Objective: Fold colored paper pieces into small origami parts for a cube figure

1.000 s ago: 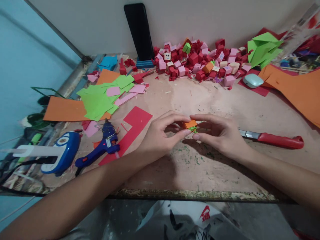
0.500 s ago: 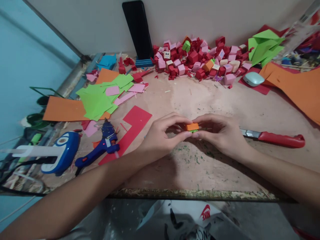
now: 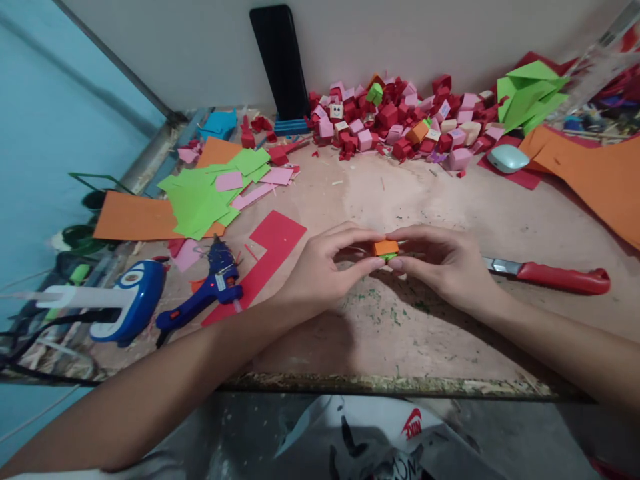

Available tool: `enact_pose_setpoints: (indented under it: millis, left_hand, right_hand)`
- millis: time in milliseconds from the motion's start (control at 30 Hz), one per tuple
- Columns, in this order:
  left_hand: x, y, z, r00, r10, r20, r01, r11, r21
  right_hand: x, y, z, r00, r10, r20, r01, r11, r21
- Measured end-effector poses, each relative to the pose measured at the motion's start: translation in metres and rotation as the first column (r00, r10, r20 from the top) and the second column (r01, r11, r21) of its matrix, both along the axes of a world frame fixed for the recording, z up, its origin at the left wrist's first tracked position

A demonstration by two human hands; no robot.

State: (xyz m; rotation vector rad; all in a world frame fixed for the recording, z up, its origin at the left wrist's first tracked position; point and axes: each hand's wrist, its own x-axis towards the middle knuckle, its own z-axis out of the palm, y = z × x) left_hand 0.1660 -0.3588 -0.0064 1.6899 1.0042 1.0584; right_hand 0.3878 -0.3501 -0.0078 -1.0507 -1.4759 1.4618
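Levelled since earlier, the orange-green block [image 3: 385, 249] sits pinched between left fingers [image 3: 364, 267] and right fingers [image 3: 414, 268].

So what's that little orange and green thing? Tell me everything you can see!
The little orange and green thing is boxy and looks like folded paper or thin card: an orange block on top, with bright green showing below. It sits roughly level over the worktop, held between the fingers of the left hand and the right hand. Its far side and underside are hidden.
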Motion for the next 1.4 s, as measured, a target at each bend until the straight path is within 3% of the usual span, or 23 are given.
enact_pose_setpoints:
  millis: [467, 633, 867, 1400]
  left_hand:
    - [-0.0014, 0.0007, -0.0046, 1.0, 0.018, -0.002, -0.018, 0.999, 0.033]
    - [-0.0012, 0.0023, -0.008, 0.998, 0.021, 0.053, -0.021, 1.0, -0.005]
    - [0.002, -0.0002, -0.0052, 0.994, 0.022, 0.108, -0.007, 0.992, -0.129]
    - [-0.0001, 0.0007, -0.0053, 0.997, 0.014, 0.07, -0.01, 0.998, -0.059]
  right_hand:
    - [0.001, -0.0015, -0.0015, 1.0, 0.006, 0.008, -0.006, 0.999, 0.032]
    - [0.0012, -0.0011, -0.0028, 0.999, 0.05, 0.018, -0.05, 0.999, 0.013]
    - [0.0015, -0.0009, -0.002, 0.998, 0.015, 0.054, -0.017, 0.999, 0.04]
    - [0.001, -0.0003, -0.0017, 0.996, 0.04, 0.086, -0.045, 0.998, 0.047]
